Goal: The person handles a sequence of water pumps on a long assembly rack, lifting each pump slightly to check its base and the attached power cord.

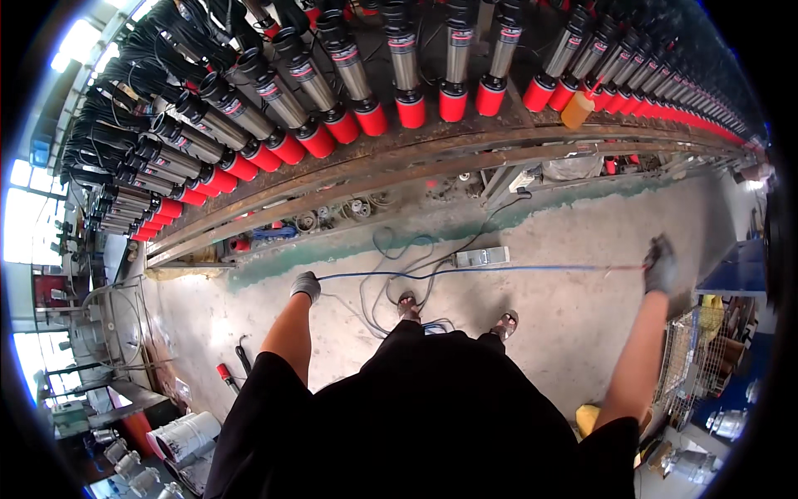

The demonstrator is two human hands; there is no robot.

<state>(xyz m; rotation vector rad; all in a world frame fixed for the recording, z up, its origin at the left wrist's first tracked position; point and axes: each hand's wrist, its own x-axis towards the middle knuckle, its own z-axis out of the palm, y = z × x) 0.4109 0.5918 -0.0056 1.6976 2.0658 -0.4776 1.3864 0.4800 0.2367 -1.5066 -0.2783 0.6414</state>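
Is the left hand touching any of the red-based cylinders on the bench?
No: the gloved left hand grips the blue cable above the floor, apart from the bench.

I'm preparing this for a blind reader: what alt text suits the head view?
A blue cord runs between a person's gloved left hand and blurred, gloved right hand, spread wide above a concrete floor. Ahead, red-ended metal cylinders line a long workbench.
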